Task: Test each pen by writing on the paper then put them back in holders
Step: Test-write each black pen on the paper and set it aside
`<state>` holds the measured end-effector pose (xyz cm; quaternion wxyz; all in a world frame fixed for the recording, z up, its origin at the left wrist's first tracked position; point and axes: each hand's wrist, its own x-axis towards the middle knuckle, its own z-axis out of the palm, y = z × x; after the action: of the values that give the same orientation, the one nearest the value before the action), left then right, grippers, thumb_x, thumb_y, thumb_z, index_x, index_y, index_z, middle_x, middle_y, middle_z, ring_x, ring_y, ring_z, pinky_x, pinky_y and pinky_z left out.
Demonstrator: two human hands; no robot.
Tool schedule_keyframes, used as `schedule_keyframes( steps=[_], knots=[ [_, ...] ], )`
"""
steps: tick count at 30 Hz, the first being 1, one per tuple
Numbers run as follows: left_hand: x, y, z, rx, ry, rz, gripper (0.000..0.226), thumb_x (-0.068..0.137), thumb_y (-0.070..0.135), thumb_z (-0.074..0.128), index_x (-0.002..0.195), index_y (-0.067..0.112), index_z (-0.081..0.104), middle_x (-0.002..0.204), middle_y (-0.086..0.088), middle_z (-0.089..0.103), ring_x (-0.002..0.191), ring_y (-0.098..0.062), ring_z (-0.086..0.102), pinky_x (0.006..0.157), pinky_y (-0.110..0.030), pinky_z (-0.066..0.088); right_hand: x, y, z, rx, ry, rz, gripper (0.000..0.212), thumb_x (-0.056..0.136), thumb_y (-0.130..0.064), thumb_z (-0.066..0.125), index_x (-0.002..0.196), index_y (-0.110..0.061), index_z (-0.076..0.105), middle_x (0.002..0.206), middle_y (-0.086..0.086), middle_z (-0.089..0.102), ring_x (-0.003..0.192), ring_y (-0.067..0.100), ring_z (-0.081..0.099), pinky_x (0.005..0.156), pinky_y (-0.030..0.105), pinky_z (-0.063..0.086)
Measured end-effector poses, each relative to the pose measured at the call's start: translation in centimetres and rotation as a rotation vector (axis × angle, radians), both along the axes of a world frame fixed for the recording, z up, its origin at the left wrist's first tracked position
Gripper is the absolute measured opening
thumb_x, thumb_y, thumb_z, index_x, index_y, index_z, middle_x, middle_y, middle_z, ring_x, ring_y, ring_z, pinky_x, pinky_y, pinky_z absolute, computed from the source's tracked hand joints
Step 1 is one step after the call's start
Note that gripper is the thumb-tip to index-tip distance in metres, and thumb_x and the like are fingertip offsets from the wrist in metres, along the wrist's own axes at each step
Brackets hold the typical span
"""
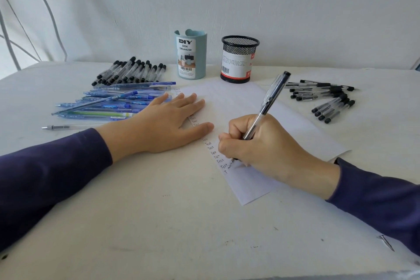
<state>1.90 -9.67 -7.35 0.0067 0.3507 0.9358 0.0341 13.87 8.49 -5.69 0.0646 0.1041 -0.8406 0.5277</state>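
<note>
My right hand (268,150) grips a clear black-capped pen (270,100), its tip touching the white paper (291,118) near the lower left edge, beside a column of handwritten "Test" words. My left hand (168,123) lies flat with straight fingers on the paper's left edge. Behind the paper stand a light blue desk organizer (192,54) and a black mesh holder (238,59). Black-capped pens lie in a pile at the back left (131,71) and another at the right (327,98). Blue pens (109,102) lie left of my left hand.
A single grey-white pen (68,127) lies on the white table (159,211) near my left forearm. A white wall rises right behind the holders. A small dark nail-like object (386,242) lies at the table's near right.
</note>
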Motion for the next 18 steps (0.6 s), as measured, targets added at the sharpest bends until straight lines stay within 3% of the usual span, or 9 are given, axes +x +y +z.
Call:
schedule_keyframes(
  steps=[4, 18],
  knots=[
    [0.23, 0.05, 0.08, 0.009, 0.004, 0.002, 0.102, 0.066, 0.087, -0.001, 0.155, 0.037, 0.006, 0.163, 0.011, 0.000, 0.149, -0.005, -0.001, 0.122, -0.034, -0.005, 0.15, -0.08, 0.17, 0.023, -0.042, 0.039, 0.050, 0.083, -0.003, 0.068, 0.044, -0.019, 0.040, 0.037, -0.016, 0.042, 0.038, 0.002, 0.038, 0.046, 0.010, 0.031],
    [0.14, 0.15, 0.08, 0.000, 0.008, -0.001, 0.103, 0.065, 0.088, -0.003, 0.155, 0.037, 0.005, 0.163, 0.011, -0.001, 0.149, -0.006, -0.002, 0.122, -0.034, -0.004, 0.14, 0.14, 0.26, 0.033, -0.035, 0.021, 0.051, 0.082, -0.003, 0.068, 0.043, -0.020, 0.039, 0.036, -0.016, 0.043, 0.038, 0.002, 0.037, 0.045, 0.009, 0.030]
  ],
)
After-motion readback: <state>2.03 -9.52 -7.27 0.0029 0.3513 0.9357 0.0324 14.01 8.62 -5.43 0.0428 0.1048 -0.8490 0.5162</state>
